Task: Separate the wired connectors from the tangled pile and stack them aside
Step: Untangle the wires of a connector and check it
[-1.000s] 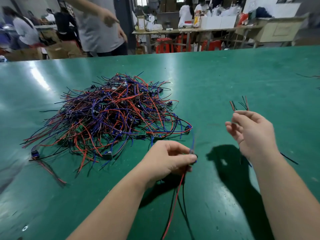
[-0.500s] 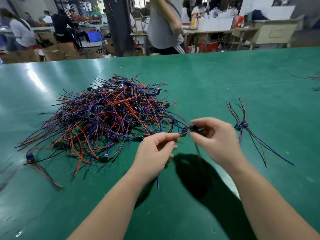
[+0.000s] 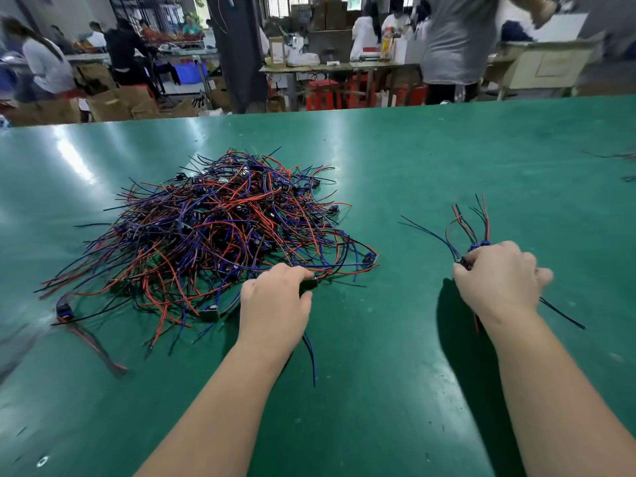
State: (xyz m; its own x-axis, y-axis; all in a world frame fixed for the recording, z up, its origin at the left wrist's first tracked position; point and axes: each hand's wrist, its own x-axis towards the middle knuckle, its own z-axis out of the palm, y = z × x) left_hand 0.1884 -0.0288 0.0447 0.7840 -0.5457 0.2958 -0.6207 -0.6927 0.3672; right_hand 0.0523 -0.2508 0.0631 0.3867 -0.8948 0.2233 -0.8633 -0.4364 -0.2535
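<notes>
While both forearms reach in from the near edge of the green table [image 3: 413,160], a blue-and-black lead [image 3: 311,356] trails back toward the viewer from under the left hand [image 3: 275,299], whose curled fingers pinch a dark connector [image 3: 308,286] at the near right fringe of the tangled pile [image 3: 213,232]. Well apart to the right, the right hand [image 3: 499,280] is clamped on the connector end of the small sorted stack [image 3: 476,247] — its leads fanning away to the far side. That stack lies right of the left hand's catch, long axis near to far, so the freed piece probably must travel rightward and lie parallel; the right hand is nearer it. Beyond, workers [image 3: 457,39] stand at benches.
</notes>
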